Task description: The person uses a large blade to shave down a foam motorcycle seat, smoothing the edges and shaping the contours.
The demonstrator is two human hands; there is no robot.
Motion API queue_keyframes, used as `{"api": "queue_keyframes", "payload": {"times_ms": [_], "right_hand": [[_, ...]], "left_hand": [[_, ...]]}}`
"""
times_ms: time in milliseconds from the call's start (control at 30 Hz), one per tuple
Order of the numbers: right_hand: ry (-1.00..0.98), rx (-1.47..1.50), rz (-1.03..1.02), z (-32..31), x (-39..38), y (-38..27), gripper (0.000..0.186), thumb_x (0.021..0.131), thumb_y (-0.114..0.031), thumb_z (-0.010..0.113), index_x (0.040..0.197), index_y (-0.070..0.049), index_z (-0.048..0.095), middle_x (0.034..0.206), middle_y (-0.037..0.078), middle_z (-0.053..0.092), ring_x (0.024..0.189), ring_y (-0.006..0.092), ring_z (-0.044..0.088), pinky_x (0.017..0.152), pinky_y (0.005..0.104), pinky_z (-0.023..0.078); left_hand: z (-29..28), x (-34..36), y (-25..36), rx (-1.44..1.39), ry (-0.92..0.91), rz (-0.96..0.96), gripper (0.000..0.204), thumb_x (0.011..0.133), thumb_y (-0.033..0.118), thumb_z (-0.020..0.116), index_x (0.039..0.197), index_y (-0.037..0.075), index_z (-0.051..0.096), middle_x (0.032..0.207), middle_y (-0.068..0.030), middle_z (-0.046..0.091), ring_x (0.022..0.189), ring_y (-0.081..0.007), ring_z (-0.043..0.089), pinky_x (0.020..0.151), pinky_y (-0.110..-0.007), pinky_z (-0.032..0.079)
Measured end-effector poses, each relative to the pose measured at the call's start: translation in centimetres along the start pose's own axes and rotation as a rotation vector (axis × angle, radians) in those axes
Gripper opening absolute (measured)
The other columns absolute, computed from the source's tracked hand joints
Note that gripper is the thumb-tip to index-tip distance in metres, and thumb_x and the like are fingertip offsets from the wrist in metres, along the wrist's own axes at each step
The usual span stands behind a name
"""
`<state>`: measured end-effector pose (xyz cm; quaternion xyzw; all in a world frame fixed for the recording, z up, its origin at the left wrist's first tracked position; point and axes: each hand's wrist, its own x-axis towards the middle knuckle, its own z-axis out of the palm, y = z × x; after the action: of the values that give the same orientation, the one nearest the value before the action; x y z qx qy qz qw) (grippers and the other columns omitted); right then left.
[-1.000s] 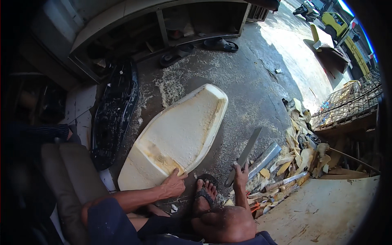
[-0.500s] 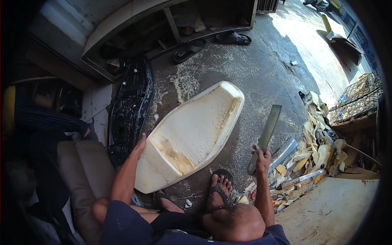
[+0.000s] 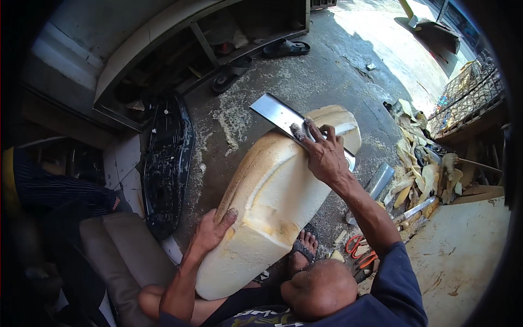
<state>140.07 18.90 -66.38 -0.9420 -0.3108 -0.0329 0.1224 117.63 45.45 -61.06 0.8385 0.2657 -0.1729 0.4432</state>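
Note:
A cream-coloured piece of motorcycle seat foam (image 3: 283,201) is tilted across my lap, its near end by my knees and its far end pointing up and right. My left hand (image 3: 213,230) grips its near left edge, thumb on top and the other fingers hidden. With my right hand (image 3: 324,152) I hold a long flat metal blade (image 3: 279,113) across the far part of the foam. The blade's far end juts past the foam's left edge; its near end shows beside my wrist. My fingers lie bent over the blade.
A long black seat base (image 3: 169,158) lies left on the crumb-strewn floor. Rightward are another metal strip (image 3: 379,182), orange-handled scissors (image 3: 360,249), foam scraps (image 3: 422,174) and a wire basket (image 3: 468,95). Sandals (image 3: 286,48) lie by a cabinet (image 3: 155,30); a brown cushion (image 3: 122,240) is near left.
The foam has been raised and turned, showing its left side. My right hand has swung the blade from the right onto the foam. My left hand has shifted its grip along the left edge.

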Motion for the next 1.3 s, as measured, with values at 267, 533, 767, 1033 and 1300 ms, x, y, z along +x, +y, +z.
{"api": "queue_keyframes", "payload": {"times_ms": [267,533,767,1033,1300], "right_hand": [[0.039,0.082,0.070,-0.8,-4.2,2.4,0.074,0.082,0.008,0.058,0.147,-0.027,0.059,0.159,0.008,0.051,0.118,0.0359,0.054,0.092,0.0473,0.049],[-0.021,0.033,0.047,-0.3,-4.5,2.4,0.071,0.085,0.003,0.057,0.148,-0.030,0.056,0.158,0.006,0.051,0.118,0.0348,0.052,0.088,0.0469,0.052],[0.028,0.034,-0.135,-1.0,-4.9,0.9,0.063,0.088,0.002,0.055,0.144,-0.027,0.059,0.160,0.003,0.049,0.115,0.0324,0.051,0.083,0.0438,0.052],[0.001,0.066,-0.217,-1.5,-4.4,-0.4,0.063,0.090,-0.004,0.063,0.147,-0.029,0.058,0.158,0.006,0.052,0.116,0.0320,0.053,0.090,0.0452,0.050],[-0.045,0.040,-0.039,0.2,-4.0,2.1,0.066,0.092,-0.003,0.059,0.152,-0.030,0.052,0.157,0.003,0.052,0.109,0.0299,0.051,0.085,0.0458,0.051]], "left_hand": [[2.9,-3.9,2.2,-0.096,-0.112,0.003,0.063,0.098,0.060,0.064,0.106,-0.002,0.072,0.090,-0.0210,0.075,0.083,-0.0292,0.074,0.076,-0.043,0.055],[4.3,-4.9,1.6,-0.126,-0.014,0.090,0.052,0.102,0.049,0.066,0.102,-0.003,0.071,0.079,-0.0156,0.070,0.073,-0.0158,0.062,0.070,-0.038,0.052],[4.7,-5.5,0.1,-0.265,-0.007,0.072,0.046,0.102,0.043,0.068,0.101,-0.003,0.071,0.076,-0.0072,0.068,0.072,-0.0118,0.053,0.068,-0.036,0.049],[4.9,-4.7,-0.5,-0.421,-0.026,0.043,0.044,0.102,0.041,0.069,0.097,-0.002,0.070,0.074,-0.0016,0.064,0.071,-0.0086,0.051,0.065,-0.031,0.047],[5.1,-4.8,0.6,-0.437,-0.051,0.057,0.044,0.103,0.040,0.068,0.092,-0.003,0.067,0.072,0.0023,0.060,0.068,-0.0075,0.048,0.060,-0.029,0.043]]}}
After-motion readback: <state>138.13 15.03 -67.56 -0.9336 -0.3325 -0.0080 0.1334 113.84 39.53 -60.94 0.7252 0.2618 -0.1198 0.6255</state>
